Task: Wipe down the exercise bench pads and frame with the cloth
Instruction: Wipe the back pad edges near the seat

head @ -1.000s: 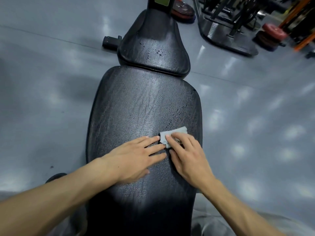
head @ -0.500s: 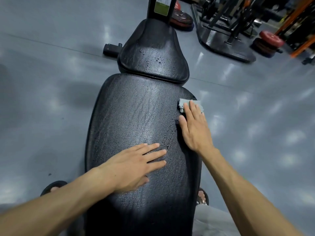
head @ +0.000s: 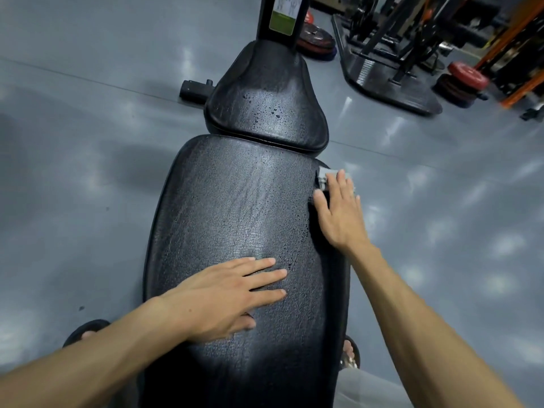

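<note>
The left hand (head: 223, 295) lies flat on the near part of the long back pad (head: 235, 219), its grip open with straight fingers. Further up, the right hand (head: 338, 210) presses a small grey cloth (head: 325, 175) with straight fingers, grip open, on the right edge of this pad near its far end. Beyond stands the smaller seat pad (head: 268, 104), with water drops on it. Behind it rises a black frame post (head: 279, 16). Weight plates (head: 468, 75) lie on the grey floor (head: 88, 142) at the far right.
</note>
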Demonstrator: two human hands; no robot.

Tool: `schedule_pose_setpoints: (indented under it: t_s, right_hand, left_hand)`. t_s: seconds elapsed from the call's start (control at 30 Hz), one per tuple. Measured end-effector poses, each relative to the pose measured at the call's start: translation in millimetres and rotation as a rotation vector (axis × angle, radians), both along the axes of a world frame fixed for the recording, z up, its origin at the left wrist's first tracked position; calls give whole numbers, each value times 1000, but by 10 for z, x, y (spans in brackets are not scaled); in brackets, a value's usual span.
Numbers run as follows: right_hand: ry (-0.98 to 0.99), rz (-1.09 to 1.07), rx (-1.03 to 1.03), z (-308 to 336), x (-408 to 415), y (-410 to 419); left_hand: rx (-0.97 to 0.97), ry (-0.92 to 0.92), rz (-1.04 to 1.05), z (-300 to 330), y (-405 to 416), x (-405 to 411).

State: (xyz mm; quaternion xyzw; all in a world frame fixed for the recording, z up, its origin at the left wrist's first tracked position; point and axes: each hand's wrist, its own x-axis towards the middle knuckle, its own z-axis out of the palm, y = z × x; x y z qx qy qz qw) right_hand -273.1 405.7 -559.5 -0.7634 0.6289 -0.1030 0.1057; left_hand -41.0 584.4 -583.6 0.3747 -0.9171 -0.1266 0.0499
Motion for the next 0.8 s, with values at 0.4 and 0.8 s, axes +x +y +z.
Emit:
schedule_pose_setpoints:
  t_s: [0.4,0.8]
  right_hand:
    - [139,191,-1,-241,-68,1576]
    - [109,11,89,209,524,-155]
  left_hand:
    - [-74,-47,82,108,-44,154]
    - [-98,-55,173,65,10,397]
